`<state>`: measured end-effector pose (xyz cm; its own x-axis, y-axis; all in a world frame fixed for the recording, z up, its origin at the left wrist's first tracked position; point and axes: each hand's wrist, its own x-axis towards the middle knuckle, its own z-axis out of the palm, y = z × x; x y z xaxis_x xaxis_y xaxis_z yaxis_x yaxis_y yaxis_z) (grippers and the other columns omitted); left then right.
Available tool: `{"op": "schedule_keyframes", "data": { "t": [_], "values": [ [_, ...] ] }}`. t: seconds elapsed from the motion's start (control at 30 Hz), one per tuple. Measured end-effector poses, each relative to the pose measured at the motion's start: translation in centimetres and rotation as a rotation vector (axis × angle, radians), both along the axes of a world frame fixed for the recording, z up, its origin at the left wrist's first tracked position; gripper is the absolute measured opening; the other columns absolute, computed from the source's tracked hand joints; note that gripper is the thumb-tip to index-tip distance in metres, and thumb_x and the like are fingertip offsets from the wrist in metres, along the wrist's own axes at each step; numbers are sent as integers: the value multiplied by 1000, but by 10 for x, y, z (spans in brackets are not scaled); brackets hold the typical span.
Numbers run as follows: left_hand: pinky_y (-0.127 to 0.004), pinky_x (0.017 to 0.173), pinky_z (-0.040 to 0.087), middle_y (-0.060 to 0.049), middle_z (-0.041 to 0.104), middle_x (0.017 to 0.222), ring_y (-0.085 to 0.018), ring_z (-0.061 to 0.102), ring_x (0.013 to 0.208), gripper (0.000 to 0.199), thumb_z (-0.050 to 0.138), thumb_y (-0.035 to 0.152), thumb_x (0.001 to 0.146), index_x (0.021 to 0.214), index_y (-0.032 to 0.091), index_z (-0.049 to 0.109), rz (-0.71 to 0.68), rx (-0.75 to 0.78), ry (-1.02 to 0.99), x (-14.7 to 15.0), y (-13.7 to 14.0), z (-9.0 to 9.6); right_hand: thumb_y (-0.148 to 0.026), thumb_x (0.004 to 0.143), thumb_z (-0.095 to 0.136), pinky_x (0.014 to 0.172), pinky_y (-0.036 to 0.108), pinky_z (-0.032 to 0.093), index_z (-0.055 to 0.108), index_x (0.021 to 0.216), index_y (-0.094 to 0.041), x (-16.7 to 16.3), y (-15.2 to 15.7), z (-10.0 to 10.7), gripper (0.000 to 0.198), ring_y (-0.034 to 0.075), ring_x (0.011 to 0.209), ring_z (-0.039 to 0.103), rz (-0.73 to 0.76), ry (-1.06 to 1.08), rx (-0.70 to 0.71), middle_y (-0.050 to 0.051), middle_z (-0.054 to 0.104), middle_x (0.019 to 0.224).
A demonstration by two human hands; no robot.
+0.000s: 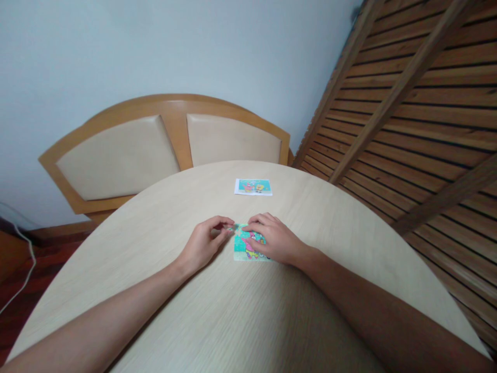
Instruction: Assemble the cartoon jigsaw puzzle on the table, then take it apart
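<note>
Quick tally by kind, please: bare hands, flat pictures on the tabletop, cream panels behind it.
Bare hands, left hand and right hand: 2
Flat, rectangular, mostly teal pictures, near picture and far picture: 2
Cream, wood-framed panels: 2
Total: 6

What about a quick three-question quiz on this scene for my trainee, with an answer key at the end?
1. True or false: the cartoon picture sheet lies nearer the person than the cartoon jigsaw puzzle.
2. Which of the person's hands lies over the right part of the puzzle?
3. How many cream padded panels does the arched wooden frame behind the table hold?

Key:
1. False; the sheet lies farther away, toward the table's far edge.
2. The right hand.
3. Two, side by side.
</note>
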<state>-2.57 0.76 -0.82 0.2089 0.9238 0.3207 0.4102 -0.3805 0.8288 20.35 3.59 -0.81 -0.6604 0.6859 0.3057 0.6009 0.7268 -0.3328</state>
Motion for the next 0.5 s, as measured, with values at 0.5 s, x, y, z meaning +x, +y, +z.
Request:
{"op": "schedule_keyframes", "data": {
  "t": [0.5],
  "values": [
    [-29,74,57,-6,74,90,-16,69,78,20,67,31,85,97,15,69,-40,-81,-66,1,2,-7,-32,93,63,98,42,44,70,121,-22,-7,-8,0,31,25,111,55,18,-5,-4,9,64,117]
  ]
}}
